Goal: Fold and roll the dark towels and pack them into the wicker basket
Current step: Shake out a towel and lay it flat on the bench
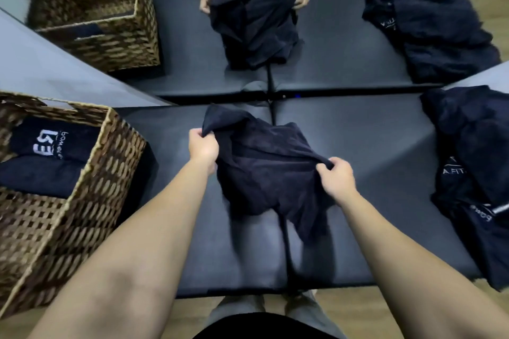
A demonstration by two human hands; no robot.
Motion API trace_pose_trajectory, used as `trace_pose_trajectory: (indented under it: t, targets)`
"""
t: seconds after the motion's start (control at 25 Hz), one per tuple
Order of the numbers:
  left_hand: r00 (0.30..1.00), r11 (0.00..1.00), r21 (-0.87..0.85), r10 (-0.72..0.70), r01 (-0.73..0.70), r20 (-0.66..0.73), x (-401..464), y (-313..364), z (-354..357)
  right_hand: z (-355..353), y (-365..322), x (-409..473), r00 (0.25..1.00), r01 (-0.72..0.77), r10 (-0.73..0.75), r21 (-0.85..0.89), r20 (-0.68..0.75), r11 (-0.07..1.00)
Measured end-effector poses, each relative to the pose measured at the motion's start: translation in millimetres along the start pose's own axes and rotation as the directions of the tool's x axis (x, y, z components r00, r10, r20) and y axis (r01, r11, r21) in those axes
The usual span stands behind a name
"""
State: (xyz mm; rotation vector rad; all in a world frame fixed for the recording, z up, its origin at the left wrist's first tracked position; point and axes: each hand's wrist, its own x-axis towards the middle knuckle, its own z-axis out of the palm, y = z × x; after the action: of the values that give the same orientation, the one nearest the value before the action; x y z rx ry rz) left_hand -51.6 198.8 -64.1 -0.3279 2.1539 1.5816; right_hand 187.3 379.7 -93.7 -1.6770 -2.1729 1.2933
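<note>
Left hand [203,147] and right hand [336,177] each pinching the crumpled towel [271,170] mid-table; risk of uneven fold, corners probably mismatched

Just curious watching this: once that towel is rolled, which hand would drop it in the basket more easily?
Probably the left hand: the wicker basket sits on its side.

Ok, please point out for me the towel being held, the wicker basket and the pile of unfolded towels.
Held towel [264,170]: head view, middle of the cloth between the hands.
Wicker basket [91,187]: head view, its near woven wall.
Pile of unfolded towels [473,146]: head view, top of the heap.
</note>
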Motion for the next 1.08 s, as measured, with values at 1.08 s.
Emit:
trace_pose_trajectory:
  t: [1.08]
  targets:
    - [0.674,0.998,-0.016,-0.030,0.062,0.738,-83,58,21,16,-121,-42,0.953,-0.019,-0.171,0.613,0.248,0.790]
